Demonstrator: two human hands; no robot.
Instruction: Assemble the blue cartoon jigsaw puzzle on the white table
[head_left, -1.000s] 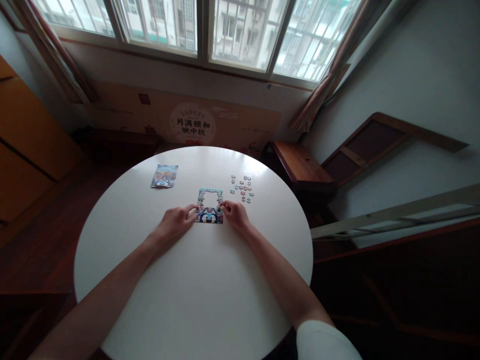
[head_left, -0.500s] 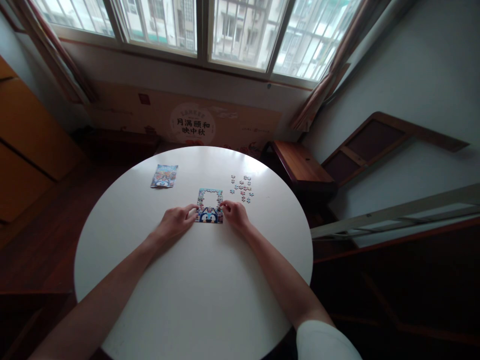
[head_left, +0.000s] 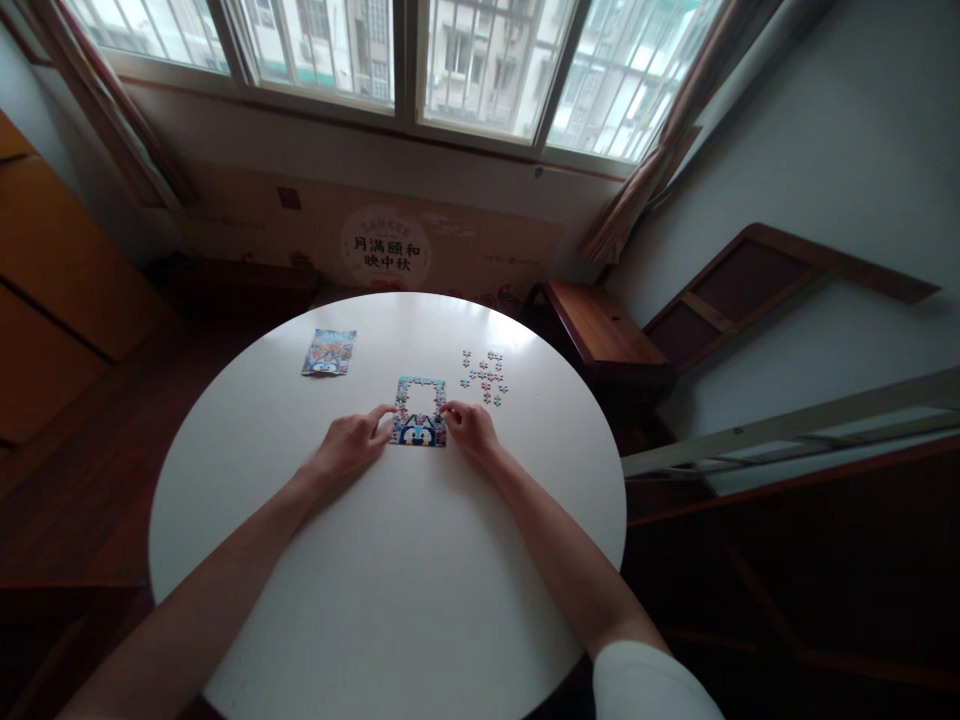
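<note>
Round bench: we see a white, glossy top (head_left: 382, 590) with a smooth curved rim, and its bare surface runs between our forearms and on toward the near edge; everything on it lies well in from the rim.
Barred window: it stretches above the far side, beyond the bench (head_left: 409, 70).
Printed panel: tan, with Chinese lettering in a pale circle, under the window (head_left: 255, 215).
Brown wooden furniture: it stands just past the far right rim (head_left: 604, 325).
Left hand: ours lies at the puzzle's left edge, fingers bent (head_left: 352, 440); whether it pinches anything we cannot tell.
Right hand: ours is curled at the puzzle's right edge, fingertips touching or just beside it (head_left: 471, 428); we cannot tell whether it grasps a piece.
Jigsaw puzzle: it lies flat between our two hands (head_left: 418, 436), a blue cartoon face with white muzzle along the near part, many-coloured borders, and a jagged opening toward the far side that shows white bench.
Picture packet: flat, blue and orange, far left of the puzzle (head_left: 329, 352); its contents are hidden from us.
Loose pieces: small, mixed colours, scattered beyond our right hand (head_left: 487, 398).
</note>
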